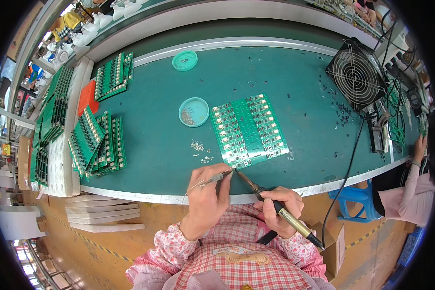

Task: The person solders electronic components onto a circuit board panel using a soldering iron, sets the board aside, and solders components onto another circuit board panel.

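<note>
A green circuit board panel (241, 126) lies on the bench in front of me, lined with rows of small white and black parts. My right hand (281, 209) grips a soldering iron (295, 222), black and gold, and its tip reaches the board's near left corner. Closed around a thin metallic tool (212, 180) with a wire-like tail is my left hand (209, 200); its exact kind is unclear. The front end of that tool meets the same corner, close to the iron's tip. My fingers partly hide the contact point.
Two round turquoise dishes (194, 99) hold small parts, and loose metal bits (198, 146) lie nearby. Stacked circuit boards (99, 140) stand at left. A black fan (356, 75) is at right, near scattered black pieces (343, 113) and the iron's cable (351, 169). Another person's hand (419, 147) rests far right.
</note>
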### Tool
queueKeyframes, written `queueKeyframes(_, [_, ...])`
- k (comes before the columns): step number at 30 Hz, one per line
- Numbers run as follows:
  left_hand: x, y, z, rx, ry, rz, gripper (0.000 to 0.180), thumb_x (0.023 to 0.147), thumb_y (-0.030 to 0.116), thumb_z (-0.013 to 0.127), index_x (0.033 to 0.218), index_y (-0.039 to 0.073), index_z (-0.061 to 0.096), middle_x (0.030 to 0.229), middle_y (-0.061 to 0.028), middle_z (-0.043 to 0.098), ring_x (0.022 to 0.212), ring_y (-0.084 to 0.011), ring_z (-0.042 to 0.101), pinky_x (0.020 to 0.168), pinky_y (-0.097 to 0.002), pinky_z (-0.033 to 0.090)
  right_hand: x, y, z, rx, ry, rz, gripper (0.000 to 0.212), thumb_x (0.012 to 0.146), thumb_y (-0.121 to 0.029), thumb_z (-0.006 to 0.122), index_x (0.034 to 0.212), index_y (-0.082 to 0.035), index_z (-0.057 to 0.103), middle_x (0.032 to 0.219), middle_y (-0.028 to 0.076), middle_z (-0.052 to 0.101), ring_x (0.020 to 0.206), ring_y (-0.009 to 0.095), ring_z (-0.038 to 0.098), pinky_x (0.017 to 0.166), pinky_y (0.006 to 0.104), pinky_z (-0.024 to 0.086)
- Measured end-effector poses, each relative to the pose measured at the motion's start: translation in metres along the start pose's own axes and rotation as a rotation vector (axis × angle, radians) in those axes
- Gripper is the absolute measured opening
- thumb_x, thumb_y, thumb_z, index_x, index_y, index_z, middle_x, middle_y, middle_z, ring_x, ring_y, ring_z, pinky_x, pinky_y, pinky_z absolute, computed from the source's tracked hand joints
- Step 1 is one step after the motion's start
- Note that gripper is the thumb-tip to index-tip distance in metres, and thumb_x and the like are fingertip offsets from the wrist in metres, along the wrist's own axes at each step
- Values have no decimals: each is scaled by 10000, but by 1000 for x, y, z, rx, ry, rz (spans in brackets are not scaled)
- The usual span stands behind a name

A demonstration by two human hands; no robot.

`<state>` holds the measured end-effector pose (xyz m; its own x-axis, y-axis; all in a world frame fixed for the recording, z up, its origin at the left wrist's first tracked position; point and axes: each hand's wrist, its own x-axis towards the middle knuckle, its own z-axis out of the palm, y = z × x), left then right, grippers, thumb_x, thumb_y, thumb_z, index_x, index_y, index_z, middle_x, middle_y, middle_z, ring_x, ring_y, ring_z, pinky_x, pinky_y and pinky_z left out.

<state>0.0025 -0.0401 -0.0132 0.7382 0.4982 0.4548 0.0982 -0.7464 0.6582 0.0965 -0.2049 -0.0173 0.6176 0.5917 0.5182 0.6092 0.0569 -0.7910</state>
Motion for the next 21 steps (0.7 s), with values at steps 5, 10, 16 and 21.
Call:
queueKeyframes(5, [1,1,-1,-5,-13,-6,212,818,-42,707,1014,32,671,1000,-99,713,889,-302,660,784,-376,508,0,1,1,-29,-15,-95,86,894,-22,643,967,-5,601,635,66,685,557,170,681,534,292,515])
queueKeyframes(10, [1,1,-1,-4,-19,-7,215,818,-42,709,1015,37,673,1001,-97,713,890,-297,660,785,-374,505,-6,1,5,-66,-9,-125,145,864,2,668,992,-2,600,636,63,683,554,184,668,530,304,514])
queueKeyframes(16, [1,0,-1,-5,-10,18,219,818,-42,710,1019,38,673,997,-95,712,890,-293,660,792,-373,501,-8,-1,6,-48,-16,-128,285,754,49,753,1013,10,641,735,103,663,574,225,666,513,314,520])
queueKeyframes(21, [1,1,-1,-2,-16,8,216,825,-37,709,1024,38,672,1001,-100,710,894,-299,659,795,-375,500,-11,-7,12,-61,24,-98,288,752,53,756,1012,12,640,734,100,668,572,221,665,507,308,516])
